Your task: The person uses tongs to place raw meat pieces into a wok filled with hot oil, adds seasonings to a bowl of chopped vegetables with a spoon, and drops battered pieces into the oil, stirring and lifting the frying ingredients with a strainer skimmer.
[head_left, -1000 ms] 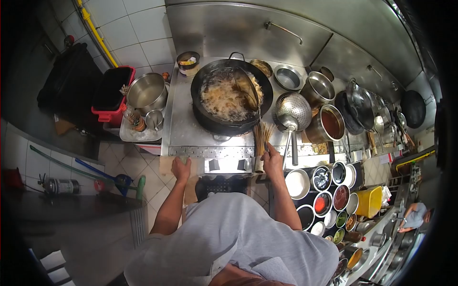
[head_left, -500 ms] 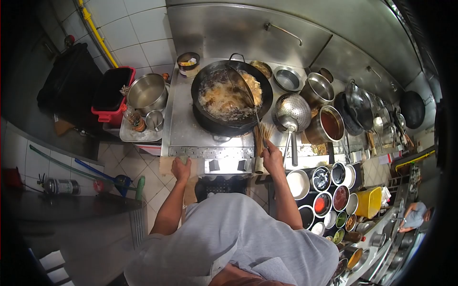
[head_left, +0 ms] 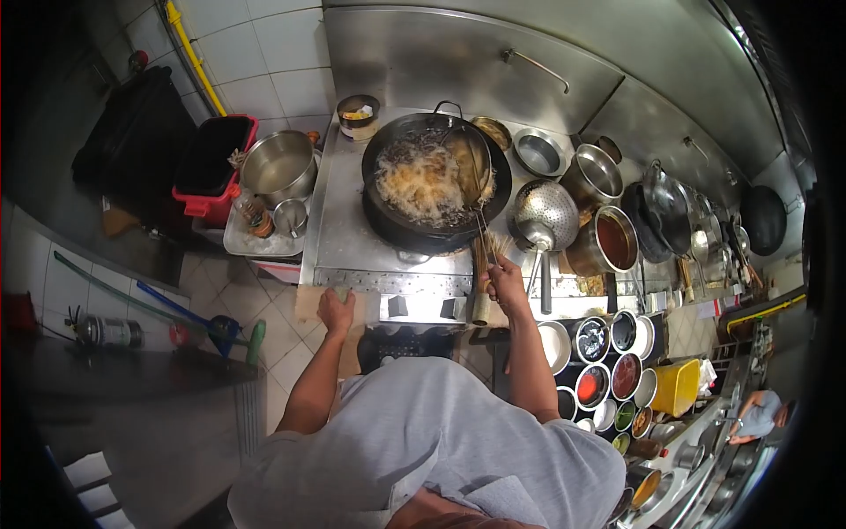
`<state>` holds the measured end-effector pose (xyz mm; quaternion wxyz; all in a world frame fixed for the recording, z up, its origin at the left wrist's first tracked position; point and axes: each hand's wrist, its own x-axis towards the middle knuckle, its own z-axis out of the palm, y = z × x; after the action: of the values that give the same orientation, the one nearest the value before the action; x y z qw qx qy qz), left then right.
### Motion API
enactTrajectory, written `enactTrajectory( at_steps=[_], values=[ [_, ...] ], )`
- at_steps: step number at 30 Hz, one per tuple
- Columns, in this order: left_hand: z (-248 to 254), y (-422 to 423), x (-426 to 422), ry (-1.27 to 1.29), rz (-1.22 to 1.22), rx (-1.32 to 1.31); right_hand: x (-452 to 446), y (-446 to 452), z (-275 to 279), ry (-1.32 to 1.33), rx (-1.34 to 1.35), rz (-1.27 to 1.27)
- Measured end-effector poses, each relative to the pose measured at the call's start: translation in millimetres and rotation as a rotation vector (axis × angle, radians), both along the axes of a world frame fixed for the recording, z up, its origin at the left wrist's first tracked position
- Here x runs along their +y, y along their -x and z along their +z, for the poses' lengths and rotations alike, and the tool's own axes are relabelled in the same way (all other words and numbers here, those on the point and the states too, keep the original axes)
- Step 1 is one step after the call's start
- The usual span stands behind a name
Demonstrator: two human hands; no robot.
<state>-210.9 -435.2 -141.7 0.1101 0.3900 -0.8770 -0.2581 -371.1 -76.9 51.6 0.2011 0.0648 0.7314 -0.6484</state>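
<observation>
My right hand is closed around the long thin handle of a wire skimmer. The skimmer's round head sits tilted in the right part of a large black wok. Pale golden pieces of food bubble in hot oil to its left; their kind is unclear. Beside my right hand lies a bamboo wok brush, its bristles toward the wok. At the stove's front edge, my left hand is closed, with a small greyish-green bit of something showing at its top.
A perforated ladle, a pot of red-brown sauce and a metal basin stand right of the wok. Several sauce containers are at my right. On the left are a steel pot and red bin. Another person is far right.
The skimmer head has shifted right within the wok and changed its tilt. More food and bubbling show on the wok's left side. My left hand stays at the stove edge.
</observation>
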Motion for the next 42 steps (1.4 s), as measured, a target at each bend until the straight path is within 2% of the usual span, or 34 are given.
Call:
enactTrajectory(
  at_steps=[2,9,15,22,24,34,36,40,42],
  values=[
    [2,-1,0,-0.019,-0.004,0.0,8,10,0,0.194,-0.164,0.015],
    [3,0,1,-0.007,-0.002,0.004,19,31,-14,0.401,-0.373,0.006],
    [3,-1,1,-0.002,-0.005,-0.005,9,36,-16,0.544,-0.434,0.166],
    [7,0,2,-0.01,-0.014,-0.002,9,28,-15,0.593,-0.434,0.168],
    [6,0,2,-0.003,-0.01,0.001,13,24,-14,0.691,-0.439,0.177],
    [-2,-1,0,0.029,-0.016,0.04,22,0,-3,0.705,-0.424,0.059],
    [1,-1,0,0.02,-0.016,0.028,18,-5,-2,0.578,-0.359,0.054],
    [3,0,1,0.022,-0.012,0.012,25,0,-1,0.633,-0.352,0.03],
    [5,0,0,0.031,-0.018,0.008,21,-2,-10,0.562,-0.333,-0.022]
  ],
)
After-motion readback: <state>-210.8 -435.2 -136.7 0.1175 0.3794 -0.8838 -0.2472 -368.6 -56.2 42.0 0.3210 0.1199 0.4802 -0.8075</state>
